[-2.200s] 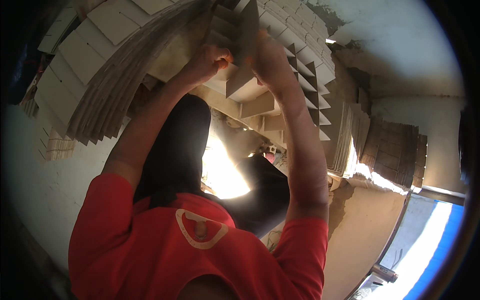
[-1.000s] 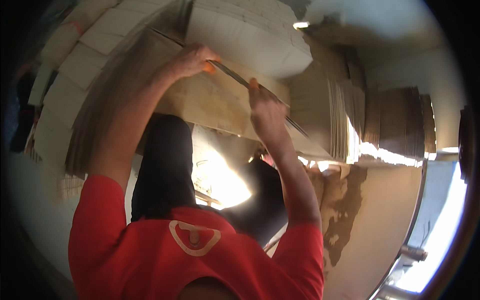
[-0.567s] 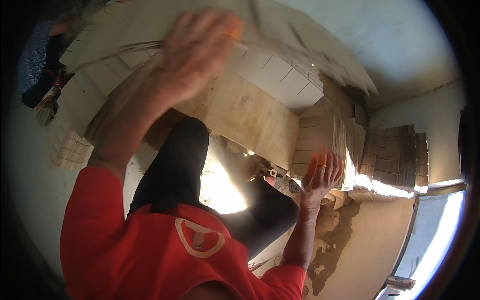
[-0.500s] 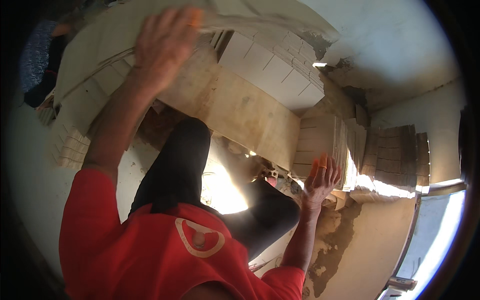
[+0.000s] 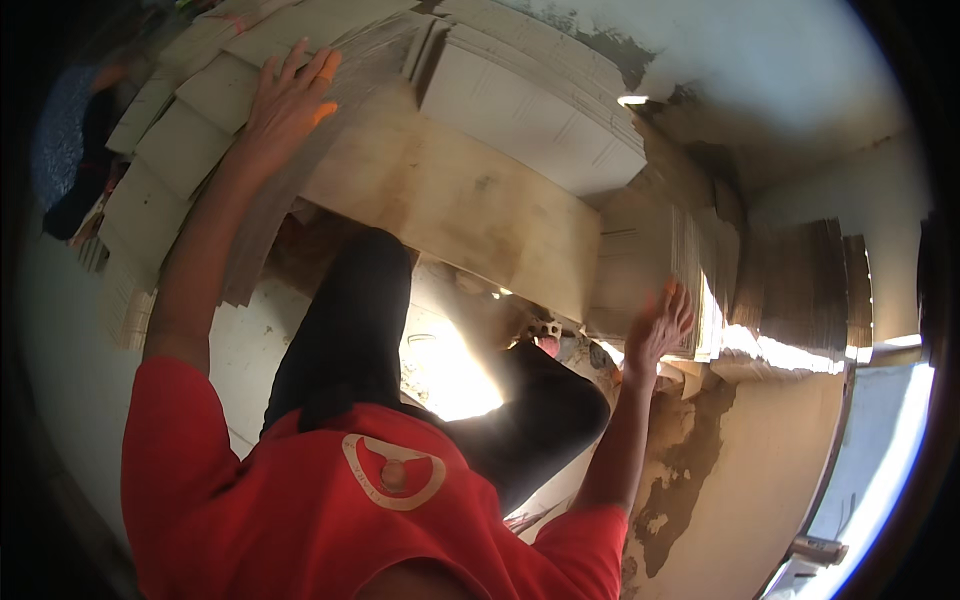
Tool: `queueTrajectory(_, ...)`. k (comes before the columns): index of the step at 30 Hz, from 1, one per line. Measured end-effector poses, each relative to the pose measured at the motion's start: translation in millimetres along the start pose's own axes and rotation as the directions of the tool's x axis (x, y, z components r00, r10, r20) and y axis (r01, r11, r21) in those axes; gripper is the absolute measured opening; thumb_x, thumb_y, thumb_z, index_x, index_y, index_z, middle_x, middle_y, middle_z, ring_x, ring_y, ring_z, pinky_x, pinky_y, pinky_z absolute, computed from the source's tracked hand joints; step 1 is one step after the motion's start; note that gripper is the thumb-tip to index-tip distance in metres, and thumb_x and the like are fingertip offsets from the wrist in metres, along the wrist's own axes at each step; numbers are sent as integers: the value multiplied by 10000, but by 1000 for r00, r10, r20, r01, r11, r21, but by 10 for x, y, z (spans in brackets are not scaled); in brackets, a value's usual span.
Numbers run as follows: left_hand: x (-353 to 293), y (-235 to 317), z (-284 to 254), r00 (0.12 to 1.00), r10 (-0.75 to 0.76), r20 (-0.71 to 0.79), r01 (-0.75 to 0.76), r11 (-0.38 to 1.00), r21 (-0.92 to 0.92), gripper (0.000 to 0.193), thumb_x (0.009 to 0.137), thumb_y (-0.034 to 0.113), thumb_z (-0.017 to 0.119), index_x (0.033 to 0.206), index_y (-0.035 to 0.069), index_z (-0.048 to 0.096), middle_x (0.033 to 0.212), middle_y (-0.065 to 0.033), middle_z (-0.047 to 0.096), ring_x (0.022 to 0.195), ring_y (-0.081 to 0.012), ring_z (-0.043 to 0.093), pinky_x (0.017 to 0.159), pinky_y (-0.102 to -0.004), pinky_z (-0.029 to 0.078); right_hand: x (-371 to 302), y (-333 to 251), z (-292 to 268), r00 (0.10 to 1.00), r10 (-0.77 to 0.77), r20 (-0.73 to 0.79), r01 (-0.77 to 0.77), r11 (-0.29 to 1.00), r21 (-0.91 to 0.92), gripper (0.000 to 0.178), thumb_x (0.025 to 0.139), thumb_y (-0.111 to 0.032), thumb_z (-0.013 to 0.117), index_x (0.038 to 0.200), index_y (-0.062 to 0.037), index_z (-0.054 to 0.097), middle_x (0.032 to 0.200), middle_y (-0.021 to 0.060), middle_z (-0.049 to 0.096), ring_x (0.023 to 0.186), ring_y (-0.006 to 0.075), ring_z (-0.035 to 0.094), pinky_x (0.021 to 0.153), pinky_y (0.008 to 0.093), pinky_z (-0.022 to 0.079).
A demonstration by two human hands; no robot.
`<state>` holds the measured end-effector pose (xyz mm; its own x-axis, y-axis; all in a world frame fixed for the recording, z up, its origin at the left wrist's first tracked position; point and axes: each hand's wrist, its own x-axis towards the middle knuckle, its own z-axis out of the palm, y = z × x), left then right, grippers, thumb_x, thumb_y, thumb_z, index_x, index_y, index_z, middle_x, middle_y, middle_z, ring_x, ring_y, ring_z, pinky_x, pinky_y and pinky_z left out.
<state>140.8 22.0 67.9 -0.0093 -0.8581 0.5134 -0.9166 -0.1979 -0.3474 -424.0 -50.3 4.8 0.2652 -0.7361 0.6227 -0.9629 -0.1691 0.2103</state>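
My left hand (image 5: 283, 115) is open, fingers spread, with orange coverings on some fingertips. It lies over the edge of a pile of flat grey-beige cardboard sheets (image 5: 182, 150) with slotted flaps, at the left. My right hand (image 5: 660, 325) is open as well, its fingers stretched out and slightly blurred. It is beside an upright stack of slotted cardboard (image 5: 635, 265) on the right; whether it touches the stack I cannot tell. Between my hands, across a wooden board (image 5: 450, 205), sits another stack of pale slotted cardboard (image 5: 530, 110).
More cardboard bundles (image 5: 790, 285) stand along the right wall. My bent knees (image 5: 350, 300) are below the board. Another person's dark-clothed limb (image 5: 85, 180) shows at the far left. Bright sunlight falls on the floor (image 5: 445, 370).
My left hand has moved left and down. The broad blurred sheet across the top has gone from there, and separate flaps now show at the left. My right hand has shifted slightly right.
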Motion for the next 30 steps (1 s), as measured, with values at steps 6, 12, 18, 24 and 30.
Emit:
queueTrajectory(6, 572, -163, 666, 898, -314, 307, 275, 947, 166, 705, 876, 251, 629, 1466, 144, 257, 1478, -78, 337, 1341, -305, 326, 1040, -562, 297, 154, 69, 338, 980, 151, 130, -139, 986, -98, 626, 821, -329, 650, 1349, -84, 417, 1251, 122, 504, 1189, 301, 448, 946, 510, 353)
queueTrajectory(12, 758, -116, 820, 885, -356, 300, 329, 934, 140, 735, 851, 167, 660, 1464, 139, 257, 1494, -79, 309, 1307, -284, 374, 969, -597, 337, 196, 237, 373, 947, 199, 253, -183, 979, -85, 555, 729, -266, 728, 1180, -48, 490, 1087, 120, 542, 1044, 300, 500, 843, 476, 404)
queueTrajectory(18, 611, 118, 629, 992, -112, -55, 106, 989, -104, 568, 793, 141, 707, 1303, 55, 471, 1315, -142, 511, 1185, -309, 500, 920, -473, 438, 234, 370, 477, 941, 249, 229, -263, 964, 31, 392, 727, -229, 726, 1029, -46, 555, 966, 126, 608, 976, 319, 546, 809, 454, 433)
queueTrajectory(24, 698, 846, 250, 998, 55, -34, -64, 883, -466, 490, 743, 115, 744, 1177, -22, 561, 1205, -184, 584, 1103, -336, 561, 892, -401, 478, 374, 392, 406, 883, 362, 298, -382, 924, 11, 204, 776, -245, 671, 888, -76, 651, 907, 143, 657, 893, 348, 590, 760, 443, 461)
queueTrajectory(30, 1046, 1513, 588, 994, 106, 0, -71, 659, -749, 491, 726, 111, 758, 1154, -35, 566, 1189, -191, 591, 1074, -351, 572, 871, -401, 477, 710, 484, 241, 751, 570, 334, -657, 699, 283, 153, 843, -200, 596, 882, -103, 709, 812, 167, 664, 756, 312, 633, 674, 408, 473)
